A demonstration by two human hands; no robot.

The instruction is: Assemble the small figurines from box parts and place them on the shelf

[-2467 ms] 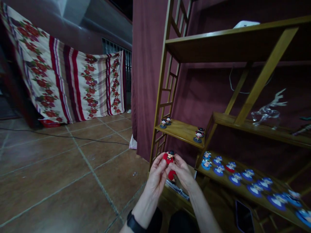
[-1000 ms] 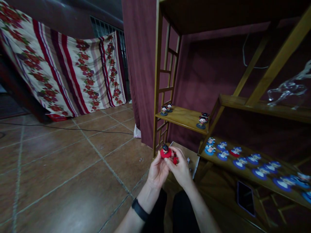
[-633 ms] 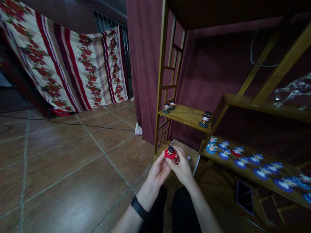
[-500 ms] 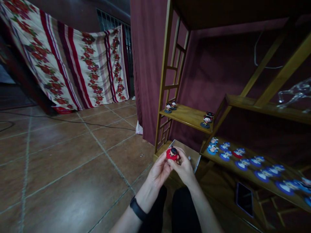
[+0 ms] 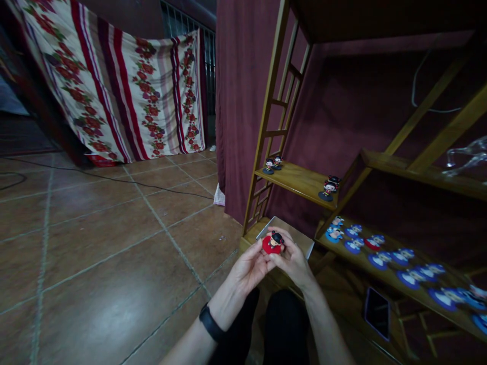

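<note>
A small doll figurine [image 5: 273, 243] with black hair buns and a round red base is held between both my hands, over the lower shelf's open box [image 5: 304, 242]. My left hand [image 5: 249, 266] grips the red base from the left side, palm turned up. On the other side, the fingers and thumb of my right hand [image 5: 291, 258] close around the figurine's right edge. A dark band circles my left wrist. On the wooden shelf above stand a pair of black-haired figurines [image 5: 269, 166] at the left end and another pair [image 5: 329, 188] at the right end.
Several blue-based figurines [image 5: 380, 258] and one red-based figurine [image 5: 375, 241] stand on the right-hand shelf. Below them lies a phone [image 5: 377, 313]. A clear horse-like ornament [image 5: 467, 154] sits higher up. A dark cable [image 5: 152, 188] crosses the tiled floor near a flowered cloth [image 5: 148, 101].
The figurine has tipped slightly, so its face and red base show more clearly. Both hands still hold it. The view has shifted a little.
</note>
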